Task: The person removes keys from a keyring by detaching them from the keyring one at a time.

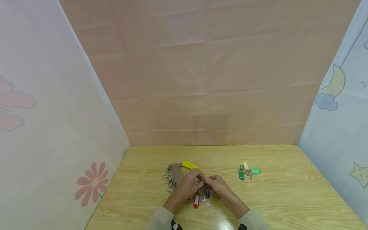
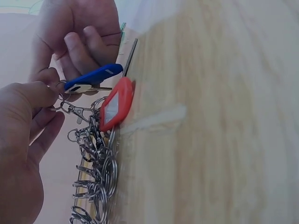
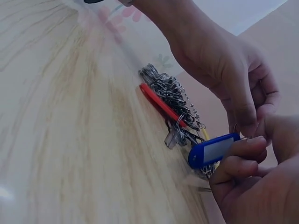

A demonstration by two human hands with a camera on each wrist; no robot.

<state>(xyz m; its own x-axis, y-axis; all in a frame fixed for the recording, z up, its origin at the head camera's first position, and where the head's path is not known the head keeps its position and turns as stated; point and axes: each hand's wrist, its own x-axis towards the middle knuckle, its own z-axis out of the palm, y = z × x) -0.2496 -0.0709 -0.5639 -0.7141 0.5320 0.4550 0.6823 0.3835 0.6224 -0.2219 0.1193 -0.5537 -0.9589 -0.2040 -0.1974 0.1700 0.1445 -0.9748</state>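
On the wooden table lies a curved brown-and-yellow key holder [image 1: 176, 173], its edge lined with many metal rings and swivel clasps [image 2: 96, 158]. My left hand [image 1: 188, 185] is over its right part and pinches a small metal ring at a clasp between thumb and finger. Fingertips close to those of the left, my right hand [image 1: 219, 186] pinches the split ring of a blue key tag [image 3: 214, 150]. A key [image 2: 81, 88] hangs beside the blue tag. Just below the hands, a red key tag [image 1: 196, 200] and a silver key [image 1: 204, 200] lie near the clasps.
To the right on the table [image 1: 287, 191] sits a small group of keys with two green tags [image 1: 255, 171] and a yellow tag [image 1: 245, 164]. A thin pale strip [image 2: 154, 119] lies near the red tag. Papered walls stand behind and on both sides.
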